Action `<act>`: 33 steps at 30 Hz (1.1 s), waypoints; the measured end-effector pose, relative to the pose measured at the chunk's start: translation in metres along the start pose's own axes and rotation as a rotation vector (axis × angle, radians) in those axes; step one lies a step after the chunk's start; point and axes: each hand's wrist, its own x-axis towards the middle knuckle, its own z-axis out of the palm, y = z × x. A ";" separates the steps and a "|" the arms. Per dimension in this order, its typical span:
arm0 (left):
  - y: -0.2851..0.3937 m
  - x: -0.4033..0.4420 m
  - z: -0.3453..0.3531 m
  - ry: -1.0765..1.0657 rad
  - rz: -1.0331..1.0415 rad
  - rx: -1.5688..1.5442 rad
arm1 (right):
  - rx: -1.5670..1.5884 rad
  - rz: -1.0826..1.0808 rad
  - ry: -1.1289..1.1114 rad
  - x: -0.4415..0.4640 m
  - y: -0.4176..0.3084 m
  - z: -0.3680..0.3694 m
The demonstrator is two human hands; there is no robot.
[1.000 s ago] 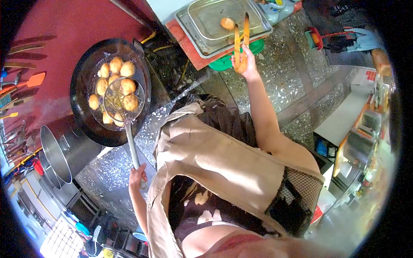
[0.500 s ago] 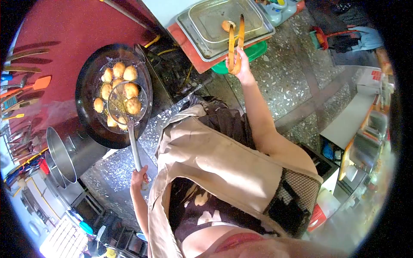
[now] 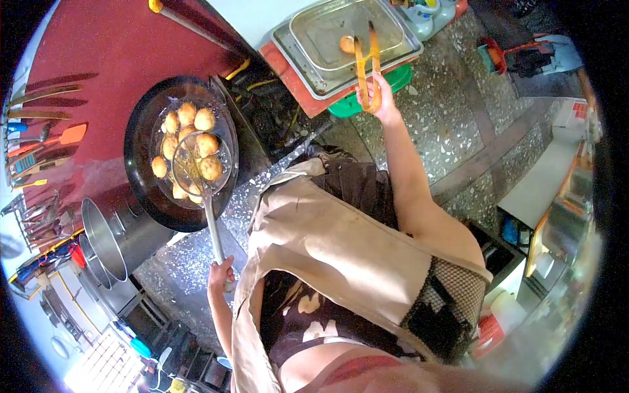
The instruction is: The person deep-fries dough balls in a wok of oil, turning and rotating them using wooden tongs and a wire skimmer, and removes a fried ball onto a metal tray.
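Note:
My left hand [image 3: 221,270] is closed round the handle of a wire skimmer [image 3: 211,223]. The skimmer's round mesh head lies over the wok [image 3: 141,190], with browned fried balls [image 3: 208,145] in or under it; the mesh blurs which. More balls [image 3: 187,114] float in the oil beside it. My right hand [image 3: 382,98] grips wooden tongs [image 3: 375,62] with dark tips, whose arms are spread apart. One fried ball [image 3: 347,44] rests in the wire-mesh basket [image 3: 314,62], just left of the tong tips. The basket sits on a metal tray [image 3: 327,92].
A large metal pot [image 3: 105,239] stands beside the wok. Spatulas and other utensils [image 3: 72,134] hang along the red wall [image 3: 118,52]. Below the tray is a green basin [image 3: 396,82]. A white counter [image 3: 531,170] runs along the right side.
The ball at the tong tips has come away from them and lies in the basket. The whole view has shifted slightly; the skimmer stays over the wok.

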 end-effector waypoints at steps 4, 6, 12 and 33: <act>0.011 -0.013 -0.003 -0.007 0.027 0.078 | -0.145 0.011 -0.017 0.009 0.018 -0.007; 0.006 -0.009 -0.002 -0.029 0.101 0.056 | -0.203 0.022 0.070 0.011 0.021 -0.006; 0.015 -0.021 0.001 0.003 0.042 -0.013 | -0.235 -0.092 0.027 -0.015 0.007 0.021; 0.018 -0.023 -0.005 0.066 -0.024 0.050 | -0.289 -0.007 0.043 0.007 0.031 0.015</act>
